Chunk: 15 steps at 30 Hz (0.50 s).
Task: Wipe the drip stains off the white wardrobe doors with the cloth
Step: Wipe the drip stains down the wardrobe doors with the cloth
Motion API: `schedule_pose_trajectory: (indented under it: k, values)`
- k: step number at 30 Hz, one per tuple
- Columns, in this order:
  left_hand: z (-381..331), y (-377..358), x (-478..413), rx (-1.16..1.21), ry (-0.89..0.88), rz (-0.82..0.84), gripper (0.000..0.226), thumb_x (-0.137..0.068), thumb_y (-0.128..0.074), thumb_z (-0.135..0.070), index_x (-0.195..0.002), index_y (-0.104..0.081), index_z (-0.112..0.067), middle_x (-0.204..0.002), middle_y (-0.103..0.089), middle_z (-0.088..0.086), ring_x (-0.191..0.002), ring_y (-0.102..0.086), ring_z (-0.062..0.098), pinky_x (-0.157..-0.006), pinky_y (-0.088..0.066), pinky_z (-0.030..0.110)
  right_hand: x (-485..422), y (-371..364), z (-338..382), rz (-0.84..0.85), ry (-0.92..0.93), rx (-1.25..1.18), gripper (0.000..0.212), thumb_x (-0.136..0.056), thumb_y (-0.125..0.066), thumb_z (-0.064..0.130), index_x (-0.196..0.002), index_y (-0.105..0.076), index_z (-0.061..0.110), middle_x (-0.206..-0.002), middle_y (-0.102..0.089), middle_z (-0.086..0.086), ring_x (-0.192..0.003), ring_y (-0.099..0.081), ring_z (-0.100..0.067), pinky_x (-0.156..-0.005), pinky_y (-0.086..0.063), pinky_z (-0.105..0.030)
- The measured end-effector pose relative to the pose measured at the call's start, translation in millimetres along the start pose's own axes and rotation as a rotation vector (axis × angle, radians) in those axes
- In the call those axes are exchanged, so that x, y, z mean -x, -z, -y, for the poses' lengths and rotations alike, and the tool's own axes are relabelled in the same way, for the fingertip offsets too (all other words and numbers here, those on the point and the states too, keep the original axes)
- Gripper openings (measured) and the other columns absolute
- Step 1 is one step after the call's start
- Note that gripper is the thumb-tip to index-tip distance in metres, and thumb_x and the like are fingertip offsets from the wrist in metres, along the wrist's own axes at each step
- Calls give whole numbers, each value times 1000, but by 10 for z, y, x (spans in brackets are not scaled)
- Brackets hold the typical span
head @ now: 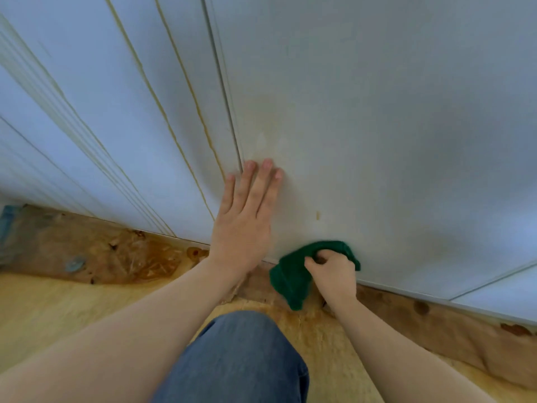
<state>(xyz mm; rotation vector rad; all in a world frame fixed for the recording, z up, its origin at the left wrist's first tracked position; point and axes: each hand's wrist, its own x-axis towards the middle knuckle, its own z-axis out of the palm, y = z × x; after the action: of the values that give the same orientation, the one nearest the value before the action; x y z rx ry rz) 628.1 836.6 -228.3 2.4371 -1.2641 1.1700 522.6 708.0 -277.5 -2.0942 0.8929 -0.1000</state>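
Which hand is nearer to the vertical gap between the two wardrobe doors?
Left. The left hand lies flat with fingertips at the gap; the right hand holds the cloth lower, to its right.

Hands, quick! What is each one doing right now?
Left hand: open, straight fingers flat against the white wardrobe doors.
Right hand: closed, gripping the crumpled dark green cloth at the doors' bottom edge.

Yellowish floor point(58, 309) below. Crinkled, brown-stained sheet point(122, 257), possibly plastic, along its far edge. Knee in blue jeans point(238, 359) at bottom centre. Blurred blue object point(8, 222) far left.
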Motion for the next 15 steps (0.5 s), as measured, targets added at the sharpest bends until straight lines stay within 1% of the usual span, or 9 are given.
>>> schedule_pose_trajectory:
  k: [2, 4, 5, 6, 8, 9, 11, 13, 15]
  values:
    - [52, 65, 4, 9, -18, 15, 84, -82, -50, 1, -150, -2, -8, -158, 2, 7, -145, 2, 25, -117, -14, 47, 48, 10, 125, -39, -14, -65, 31, -86, -62, 20, -62, -58, 0, -55, -56, -7, -50, -46, -16, -47, -35, -26]
    - [138, 133, 4, 15, -13, 28, 81, -81, -50, -1, -149, -6, -7, -155, -13, 10, -145, 1, 22, -117, -14, 45, 76, 132, 349, -137, 58, -151, 31, -85, -63, 20, -66, -62, -5, -59, -61, -13, -53, -49, -20, -48, -34, -26]
    - [180, 160, 12, 26, -8, 29, 79, -81, -48, -1, -149, -8, -7, -153, -17, 11, -145, 0, 22, -117, -14, 45, 103, 231, 477, -188, 108, -202, 31, -84, -63, 21, -66, -63, -4, -61, -62, -12, -55, -51, -20, -51, -36, -26]
    - [218, 174, 16, 39, -7, 34, 76, -82, -45, -1, -149, -8, -6, -152, -19, 11, -145, 1, 21, -117, -13, 44, 136, 332, 595, -231, 154, -265, 29, -84, -63, 22, -64, -63, 1, -59, -61, -7, -56, -51, -17, -53, -37, -24]
    - [260, 193, 15, 53, 3, 44, 72, -82, -39, -2, -149, -11, -4, -153, -20, 10, -145, 2, 20, -117, -12, 44, 177, 495, 729, -286, 240, -375, 24, -84, -63, 24, -61, -61, 16, -59, -58, 7, -60, -52, -8, -59, -40, -21]
    - [274, 196, 21, 55, 6, 54, 71, -82, -39, -2, -148, -13, -3, -153, -20, 10, -145, 2, 21, -117, -12, 44, 184, 533, 729, -274, 270, -389, 23, -84, -63, 24, -62, -60, 20, -60, -59, 11, -62, -53, -6, -61, -41, -21]
    - [263, 189, 58, 63, 11, 86, 71, -83, -36, -3, -149, -9, -3, -153, -17, 10, -145, 2, 22, -117, -11, 44, 170, 525, 597, -194, 262, -305, 24, -84, -64, 22, -61, -60, 19, -61, -60, 11, -63, -55, -6, -60, -41, -21]
    - [226, 201, 106, 56, 10, 111, 72, -84, -30, -4, -149, -1, -5, -157, -7, 11, -145, 3, 23, -118, -8, 43, 92, 423, 372, -96, 178, -129, 24, -84, -65, 22, -63, -63, 11, -63, -64, 1, -65, -59, -15, -60, -41, -26]
    - [234, 223, 143, 50, -26, 130, 71, -84, -27, -4, -149, 1, -4, -158, 4, 9, -145, 4, 23, -118, -6, 42, 52, 337, 262, -33, 59, -32, 24, -85, -65, 22, -71, -68, 2, -70, -68, -8, -68, -62, -20, -60, -45, -28]
